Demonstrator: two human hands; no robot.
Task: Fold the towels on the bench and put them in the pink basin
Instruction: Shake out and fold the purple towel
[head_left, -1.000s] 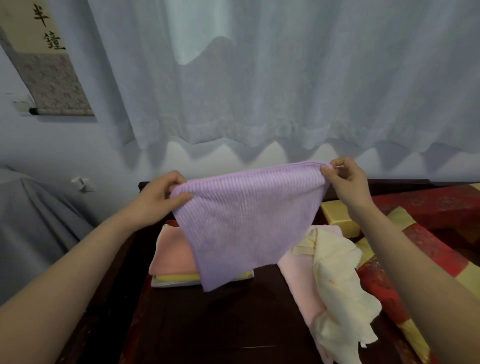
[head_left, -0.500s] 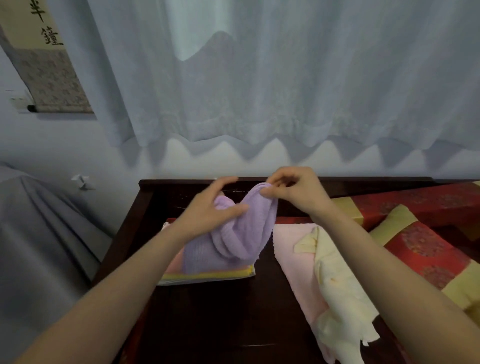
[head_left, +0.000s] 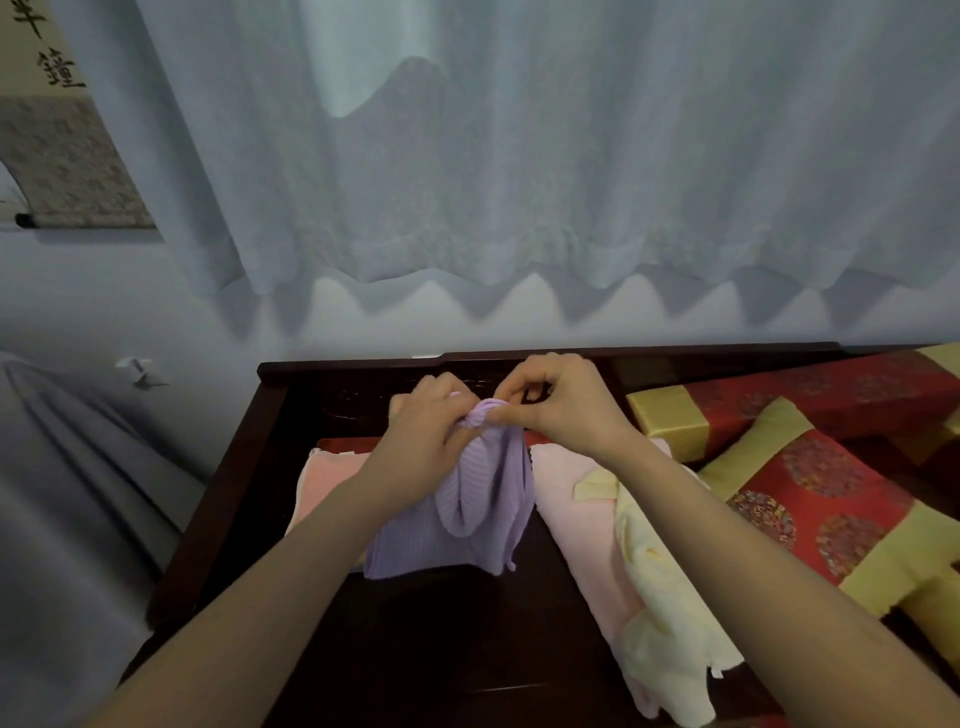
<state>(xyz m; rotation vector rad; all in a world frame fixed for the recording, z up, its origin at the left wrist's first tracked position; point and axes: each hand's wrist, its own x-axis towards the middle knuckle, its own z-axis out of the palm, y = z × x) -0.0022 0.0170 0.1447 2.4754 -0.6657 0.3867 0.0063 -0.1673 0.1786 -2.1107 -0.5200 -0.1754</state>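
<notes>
Along the bottom of the frame: dark wooden bench (head_left: 415, 649). Lower right: cream towel (head_left: 660, 597) lies crumpled on a spread pink towel (head_left: 576, 519). Centre: lilac towel (head_left: 483, 509) hangs doubled, its lower part covering a folded pink stack (head_left: 322, 483) at centre left. Left hand (head_left: 421, 436) and right hand (head_left: 566, 405) meet at its top, fingers and thumbs curled, pinching the gathered corners. Right: red-and-gold cushions (head_left: 805, 493). Beyond: white curtain (head_left: 519, 156).
</notes>
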